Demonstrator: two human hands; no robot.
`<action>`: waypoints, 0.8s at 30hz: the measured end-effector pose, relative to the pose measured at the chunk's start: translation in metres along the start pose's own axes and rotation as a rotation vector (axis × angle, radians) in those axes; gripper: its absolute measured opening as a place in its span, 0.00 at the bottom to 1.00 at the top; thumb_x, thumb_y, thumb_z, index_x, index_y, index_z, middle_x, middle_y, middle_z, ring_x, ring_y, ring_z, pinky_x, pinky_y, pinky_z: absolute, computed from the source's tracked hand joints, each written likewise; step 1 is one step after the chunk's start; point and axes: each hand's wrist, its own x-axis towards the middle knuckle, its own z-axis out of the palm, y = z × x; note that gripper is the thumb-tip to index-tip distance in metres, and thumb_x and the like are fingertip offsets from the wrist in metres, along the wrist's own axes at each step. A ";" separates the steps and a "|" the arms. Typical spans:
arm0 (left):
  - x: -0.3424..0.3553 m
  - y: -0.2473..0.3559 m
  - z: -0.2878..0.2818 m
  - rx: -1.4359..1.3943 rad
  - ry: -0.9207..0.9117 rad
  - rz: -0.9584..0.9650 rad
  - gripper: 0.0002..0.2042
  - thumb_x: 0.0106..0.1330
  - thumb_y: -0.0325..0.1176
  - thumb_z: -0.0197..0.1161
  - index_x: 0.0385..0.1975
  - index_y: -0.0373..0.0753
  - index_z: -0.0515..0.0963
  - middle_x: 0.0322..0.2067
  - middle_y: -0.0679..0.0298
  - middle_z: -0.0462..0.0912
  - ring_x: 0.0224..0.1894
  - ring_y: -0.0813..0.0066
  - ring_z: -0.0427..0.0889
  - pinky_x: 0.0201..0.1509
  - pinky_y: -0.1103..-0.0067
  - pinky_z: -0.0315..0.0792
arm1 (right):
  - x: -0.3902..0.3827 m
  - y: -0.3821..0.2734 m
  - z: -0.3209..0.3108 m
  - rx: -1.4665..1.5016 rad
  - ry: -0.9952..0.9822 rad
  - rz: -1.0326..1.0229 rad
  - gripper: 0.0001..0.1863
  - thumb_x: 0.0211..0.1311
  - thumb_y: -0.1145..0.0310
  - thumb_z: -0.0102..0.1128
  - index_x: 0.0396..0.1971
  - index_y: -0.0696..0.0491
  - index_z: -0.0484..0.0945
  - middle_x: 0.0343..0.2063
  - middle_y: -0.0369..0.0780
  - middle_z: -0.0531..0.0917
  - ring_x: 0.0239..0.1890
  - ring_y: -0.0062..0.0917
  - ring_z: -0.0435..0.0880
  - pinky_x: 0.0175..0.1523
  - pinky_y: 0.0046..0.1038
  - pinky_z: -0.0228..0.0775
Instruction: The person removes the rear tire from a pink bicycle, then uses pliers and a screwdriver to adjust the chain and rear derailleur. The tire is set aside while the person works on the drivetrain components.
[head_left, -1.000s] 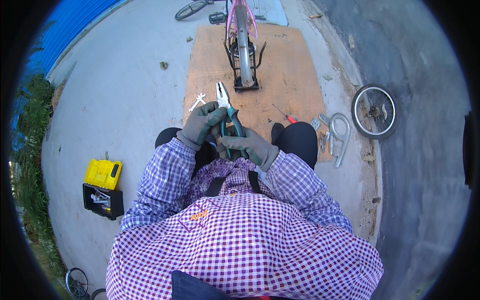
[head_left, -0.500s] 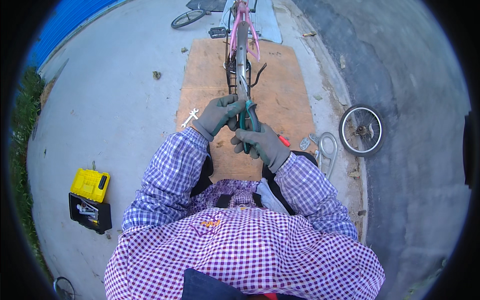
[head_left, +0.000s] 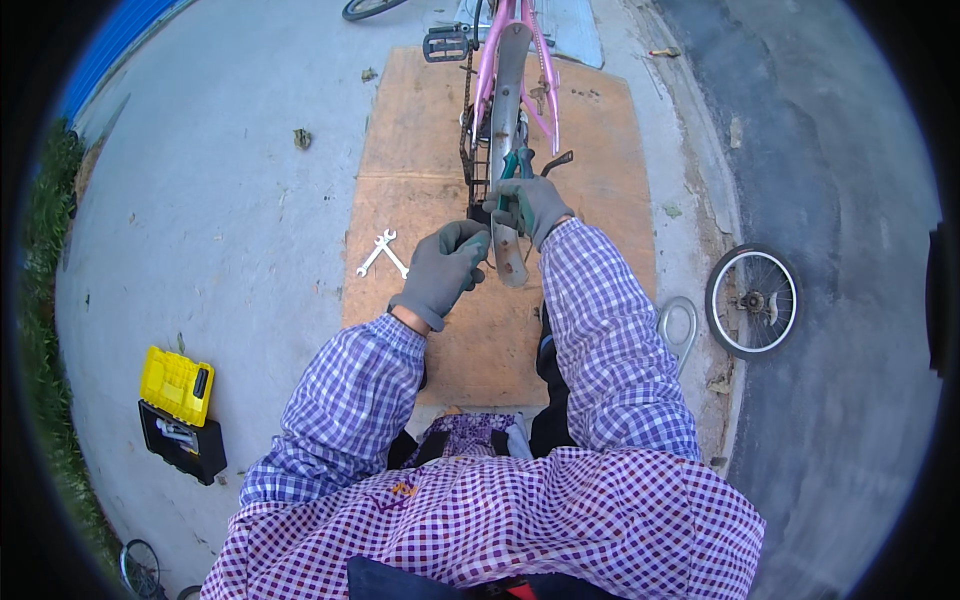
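The pliers point(head_left: 509, 166) have moved forward and now sit over the fender point(head_left: 507, 95), toward its near end. My right hand point(head_left: 533, 206) grasps them there, fingers curled round. My left hand point(head_left: 440, 268), half closed, is just left of the fender; I cannot tell whether it holds anything. Spanners point(head_left: 377, 253) lie farther left of the fender.

The mudguard point(head_left: 507, 100) is smooth, spotted metal; the board point(head_left: 605, 215), matt wood.
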 end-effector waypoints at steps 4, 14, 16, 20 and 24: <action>0.059 -0.011 -0.011 0.051 0.077 -0.157 0.18 0.73 0.37 0.62 0.57 0.33 0.79 0.37 0.65 0.84 0.28 0.79 0.82 0.34 0.82 0.77 | 0.086 -0.004 -0.002 -0.002 -0.052 0.091 0.14 0.70 0.69 0.64 0.49 0.59 0.77 0.41 0.46 0.87 0.40 0.32 0.91 0.38 0.26 0.86; 0.082 -0.009 -0.011 0.132 -0.006 -0.329 0.20 0.72 0.37 0.64 0.58 0.30 0.78 0.38 0.66 0.82 0.32 0.81 0.78 0.38 0.82 0.75 | 0.146 -0.010 -0.014 -0.004 -0.032 0.112 0.13 0.71 0.66 0.62 0.48 0.58 0.79 0.42 0.44 0.87 0.44 0.34 0.90 0.45 0.30 0.86; 0.084 -0.011 -0.013 0.138 0.014 -0.316 0.20 0.72 0.36 0.63 0.59 0.30 0.78 0.38 0.66 0.82 0.32 0.80 0.79 0.38 0.82 0.76 | 0.151 -0.011 -0.016 -0.022 -0.050 0.112 0.13 0.71 0.67 0.62 0.48 0.59 0.79 0.42 0.44 0.87 0.44 0.34 0.91 0.45 0.31 0.86; 0.097 -0.015 -0.019 0.029 0.122 -0.257 0.18 0.72 0.34 0.62 0.58 0.32 0.78 0.38 0.66 0.82 0.32 0.81 0.79 0.37 0.82 0.75 | 0.161 -0.013 -0.016 -0.006 -0.089 0.081 0.13 0.71 0.67 0.62 0.48 0.59 0.79 0.41 0.45 0.87 0.42 0.34 0.91 0.43 0.29 0.87; 0.112 -0.017 -0.023 -0.016 0.248 -0.144 0.19 0.71 0.38 0.66 0.54 0.30 0.80 0.37 0.62 0.85 0.31 0.80 0.81 0.35 0.81 0.77 | 0.166 -0.014 -0.015 0.026 -0.117 0.059 0.13 0.71 0.68 0.61 0.48 0.60 0.78 0.40 0.47 0.87 0.41 0.34 0.91 0.42 0.26 0.88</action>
